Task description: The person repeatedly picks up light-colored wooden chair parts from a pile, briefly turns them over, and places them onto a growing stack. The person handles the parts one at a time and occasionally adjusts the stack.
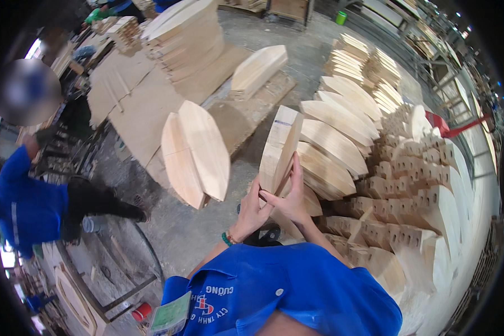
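In front of my body, both hands clasp the lower end of a small bundle of pale, tapered wooden pieces (278, 147), held tilted upward, with a dark mark across its upper part. My left hand (251, 217), bracelets at its wrist, closes round the bottom from the left. From the right, my right hand (292, 196) presses its fingers along the side, thumb near the left hand. To the left stand two leaf-shaped stacks of wooden boards (196, 154) side by side. Close on the right lie rows of similar curved boards (333, 143).
Pieces with drilled holes (409, 207) are piled along the right. Farther off, a tall board stack (187, 42) and a shorter one (260, 70) rest on brown sheets (140, 106). At the left is a person in blue (36, 196); a red cup (141, 311) sits lower left.
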Motion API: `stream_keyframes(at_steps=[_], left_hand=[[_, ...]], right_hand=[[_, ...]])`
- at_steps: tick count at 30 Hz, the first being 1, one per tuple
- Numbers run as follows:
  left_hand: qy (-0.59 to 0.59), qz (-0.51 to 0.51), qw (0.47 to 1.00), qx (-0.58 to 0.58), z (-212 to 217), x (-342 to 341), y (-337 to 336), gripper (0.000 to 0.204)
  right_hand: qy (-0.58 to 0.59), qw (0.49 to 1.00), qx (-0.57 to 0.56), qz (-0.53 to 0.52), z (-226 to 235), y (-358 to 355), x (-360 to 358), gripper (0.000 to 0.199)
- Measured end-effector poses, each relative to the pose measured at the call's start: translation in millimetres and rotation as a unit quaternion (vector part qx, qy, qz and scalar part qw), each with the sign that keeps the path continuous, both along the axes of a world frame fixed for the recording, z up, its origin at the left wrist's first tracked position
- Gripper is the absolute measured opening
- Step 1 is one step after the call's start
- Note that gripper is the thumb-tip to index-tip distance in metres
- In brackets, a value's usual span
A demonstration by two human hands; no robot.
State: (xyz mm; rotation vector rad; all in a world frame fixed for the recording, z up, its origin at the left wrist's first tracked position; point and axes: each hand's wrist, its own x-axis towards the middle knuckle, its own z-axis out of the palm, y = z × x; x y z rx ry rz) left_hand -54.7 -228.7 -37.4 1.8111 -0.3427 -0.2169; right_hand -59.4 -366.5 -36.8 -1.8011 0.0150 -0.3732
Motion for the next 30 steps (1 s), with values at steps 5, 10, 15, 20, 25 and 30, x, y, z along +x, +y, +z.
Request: stream_keyframes(at_steps=[5, 10, 15, 20, 25, 30], left_hand=[[-0.03, 0.202, 0.967, -0.153, 34.8, 13.7, 33.3, 0.057], [0.009, 0.331, 0.929, -0.167, 17.1, 47.4, 126.5, 0.049], [0.033, 0.361, 0.902, -0.235, -6.3, 76.6, 202.5, 0.046], [0.091, 0.351, 0.92, -0.15, -26.0, 103.1, 215.0, 0.051], [0.109, 0.31, 0.926, -0.188, -44.6, 116.7, 188.4, 0.05], [0.153, 0.302, 0.918, -0.204, -60.9, 104.1, 231.0, 0.052]], right_hand=[[0.042, 0.984, 0.135, 0.107, 20.4, -6.7, 1.8, 0.071], [0.113, 0.991, 0.068, 0.036, -6.0, -34.3, -2.3, 0.042], [0.157, 0.98, 0.121, -0.01, -45.0, -70.9, -8.0, 0.034], [0.211, 0.97, 0.116, 0.025, -57.0, -66.5, 10.0, 0.036], [0.17, 0.965, 0.1, 0.171, -86.4, -16.5, 56.4, 0.047], [0.113, 0.97, 0.056, 0.206, -77.7, 79.9, 114.6, 0.058]])
